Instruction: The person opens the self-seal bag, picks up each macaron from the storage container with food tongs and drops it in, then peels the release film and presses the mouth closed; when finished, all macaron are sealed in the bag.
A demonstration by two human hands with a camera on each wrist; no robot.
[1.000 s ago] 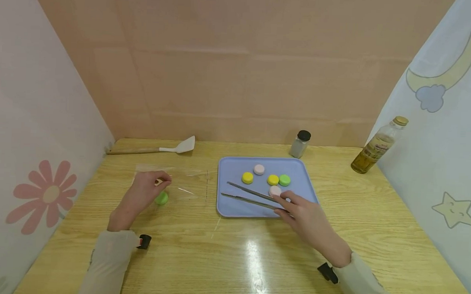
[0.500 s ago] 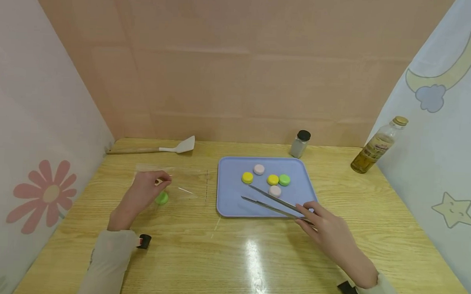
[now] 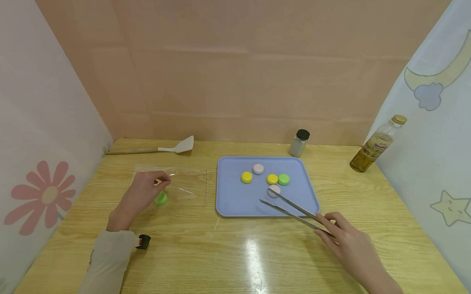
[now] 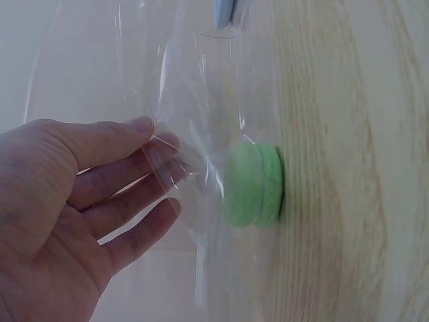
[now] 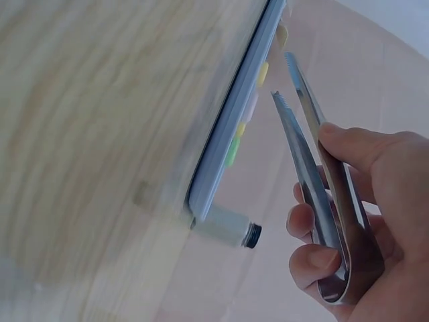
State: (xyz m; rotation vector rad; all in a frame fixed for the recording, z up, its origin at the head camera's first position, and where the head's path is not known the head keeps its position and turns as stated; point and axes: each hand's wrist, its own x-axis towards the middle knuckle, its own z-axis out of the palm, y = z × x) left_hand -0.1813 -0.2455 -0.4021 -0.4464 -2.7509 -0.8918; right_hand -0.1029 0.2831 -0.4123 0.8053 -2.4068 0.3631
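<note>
Beyond the near right corner of the blue tray, the right hand has pulled back toward the person, taking the tongs with it. A second ago their tips hung over the tray's left part; now they are farther right, one crossing the nearer pale macaron in the head view. The right wrist view shows the tips raised and spread with nothing between them, the thumb on one arm and curled fingers round the other.

Well to the left, the left hand has stayed put, thumb and fingertips pinching the edge of a clear bag on the table. Close beside those fingers sits a green macaron, seen through film; it looks to be inside the bag, though the clear plastic makes that hard to confirm.

Between the hands, the tray's five macarons have kept their places: two pale, two yellow and one green. As I judge it, the tongs are unloaded and free for another pick, and the work is at an early stage.
</note>
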